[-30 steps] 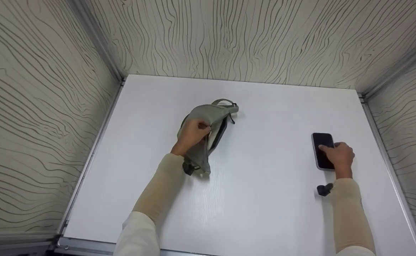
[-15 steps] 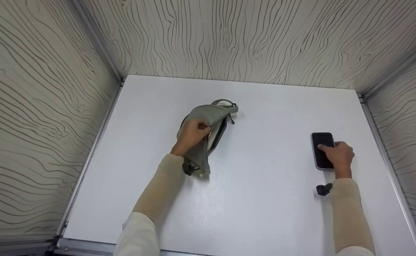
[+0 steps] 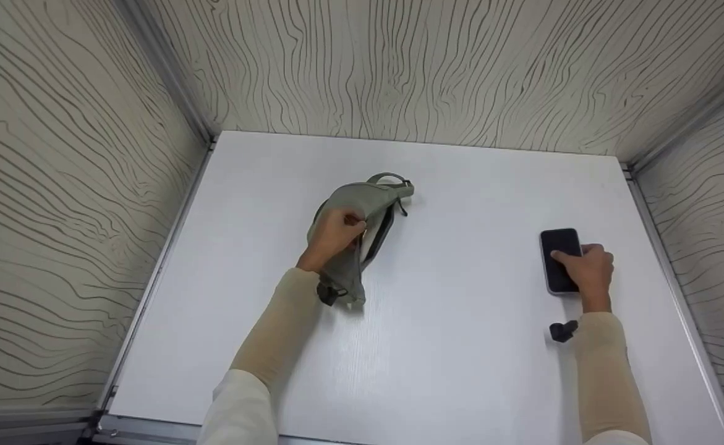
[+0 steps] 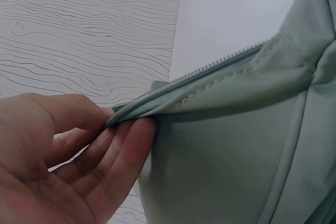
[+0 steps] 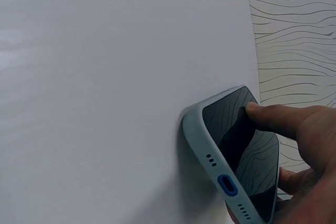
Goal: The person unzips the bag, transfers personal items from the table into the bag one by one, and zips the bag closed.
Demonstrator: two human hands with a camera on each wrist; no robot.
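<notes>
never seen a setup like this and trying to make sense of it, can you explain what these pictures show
There is no robot here: these are a person's two bare hands, seen by three cameras. The wide picture comes from one worn on the head, looking forward and down; the two close ones come from a camera on each wrist.

On the white table, with patterned walls around it, lies a grey-green bag. The left hand pinches its zipped edge, and the bag's opening gapes beside that hand. The right hand, well off to the right, holds a phone. Whether the phone touches the table is hard to tell.
</notes>
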